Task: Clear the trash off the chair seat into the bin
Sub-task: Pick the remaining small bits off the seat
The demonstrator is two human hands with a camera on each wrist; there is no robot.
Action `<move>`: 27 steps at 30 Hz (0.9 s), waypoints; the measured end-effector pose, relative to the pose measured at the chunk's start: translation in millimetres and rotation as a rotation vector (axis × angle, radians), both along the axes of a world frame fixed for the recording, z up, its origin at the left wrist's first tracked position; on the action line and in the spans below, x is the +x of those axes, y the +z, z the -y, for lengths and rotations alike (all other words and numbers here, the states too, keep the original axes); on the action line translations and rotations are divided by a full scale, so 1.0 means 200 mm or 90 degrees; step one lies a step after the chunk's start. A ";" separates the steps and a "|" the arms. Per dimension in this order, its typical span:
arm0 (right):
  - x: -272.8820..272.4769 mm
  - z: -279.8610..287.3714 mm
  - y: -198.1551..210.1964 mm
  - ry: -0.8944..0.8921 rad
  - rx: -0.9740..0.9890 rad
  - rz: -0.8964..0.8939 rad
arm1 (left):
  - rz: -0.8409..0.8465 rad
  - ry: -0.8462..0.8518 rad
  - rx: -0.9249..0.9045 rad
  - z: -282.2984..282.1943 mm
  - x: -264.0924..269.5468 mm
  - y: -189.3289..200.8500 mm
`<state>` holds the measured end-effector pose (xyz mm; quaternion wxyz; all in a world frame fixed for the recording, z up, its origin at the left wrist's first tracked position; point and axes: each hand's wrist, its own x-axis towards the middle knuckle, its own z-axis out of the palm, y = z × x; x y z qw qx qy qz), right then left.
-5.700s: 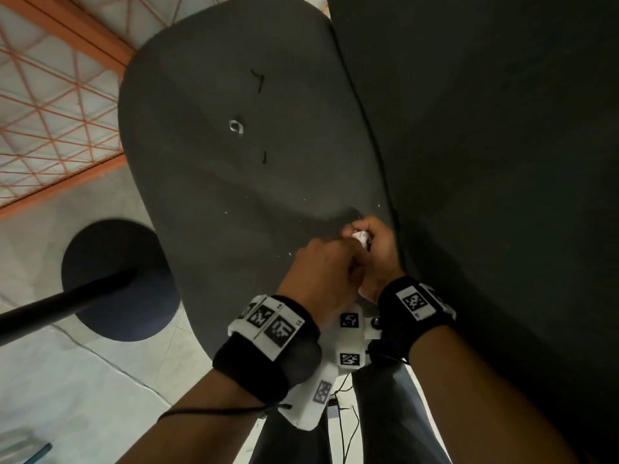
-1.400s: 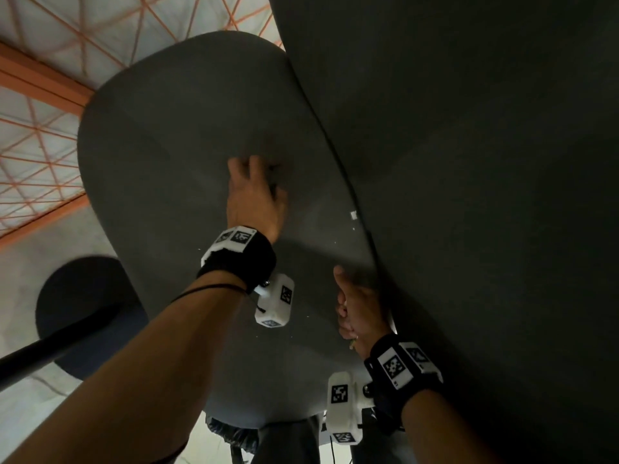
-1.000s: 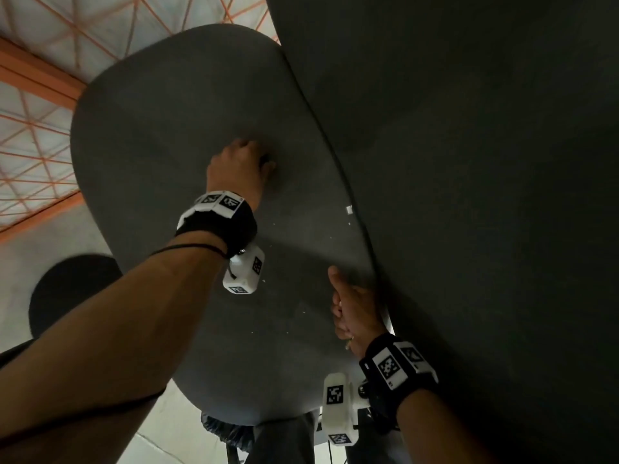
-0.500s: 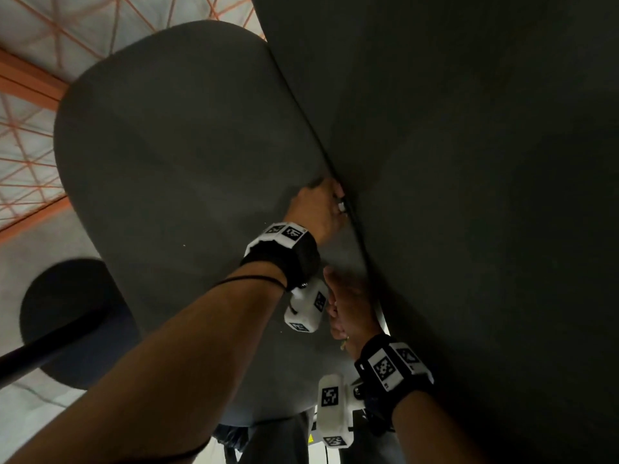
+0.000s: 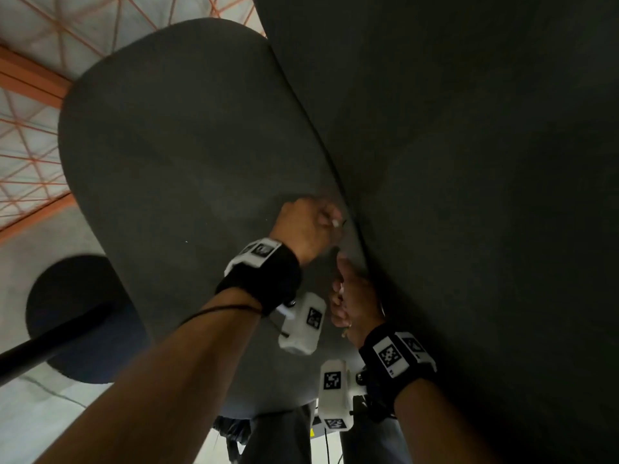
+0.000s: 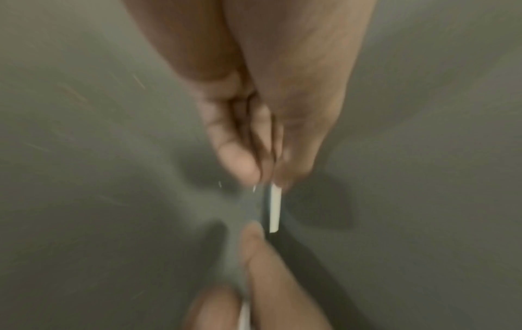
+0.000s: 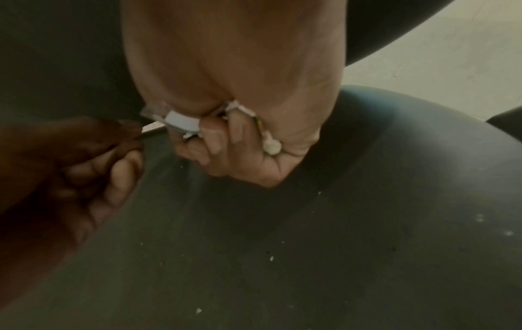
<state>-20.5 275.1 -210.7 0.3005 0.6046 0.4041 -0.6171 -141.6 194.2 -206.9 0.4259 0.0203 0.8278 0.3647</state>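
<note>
**Mia:** What is the left hand [image 5: 306,226] doing?

**Sam:** It is low over the chair seat [image 5: 174,155], right by the crack where the seat meets the dark chair back [image 5: 469,162]. Its grip is pinched tight. The thumb and fingers [image 6: 240,160] press together on a small white scrap [image 6: 274,206]. The scrap sticks out past the fingertips.

**Mia:** Is the scrap off the seat?

**Sam:** I cannot tell. The wrist picture is blurry. The scrap is at the crack, very close to the seat.

**Mia:** And the right hand [image 5: 355,296]?

**Sam:** It is just beside the left hand, nearer to the person, also next to the chair back. Its grip is closed like a fist. The fingers curl around a bunch of trash [image 7: 183,121]. I see white paper bits poking out between the fingers. A small pale crumpled ball [image 7: 272,147] peeks out by the palm.

**Mia:** Is there more on the seat?

**Sam:** Yes. Tiny white crumbs [image 7: 198,310] are spread over the dark seat. One little white speck [image 5: 186,242] lies well apart from the hands, out to the left.

**Mia:** What else is around?

**Sam:** Both wrists wear black bands [image 5: 264,279] with white checkered tags. A small white camera box [image 5: 303,323] hangs under each wrist. Left of the seat there is a pale floor [image 5: 33,413] with a round dark base [image 5: 77,316] and a black pole [image 5: 43,349].
</note>
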 end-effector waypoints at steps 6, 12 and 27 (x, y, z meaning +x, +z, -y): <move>-0.05 0.07 0.05 -0.042 -0.073 -0.070 | 0.138 0.033 0.070 0.22 0.31 0.28; -0.03 0.16 0.15 0.012 -0.134 -0.073 | 0.041 0.089 -0.006 0.33 0.53 0.30; 0.03 0.28 0.30 0.151 -0.220 -0.068 | -0.083 0.066 -0.066 0.47 0.86 0.50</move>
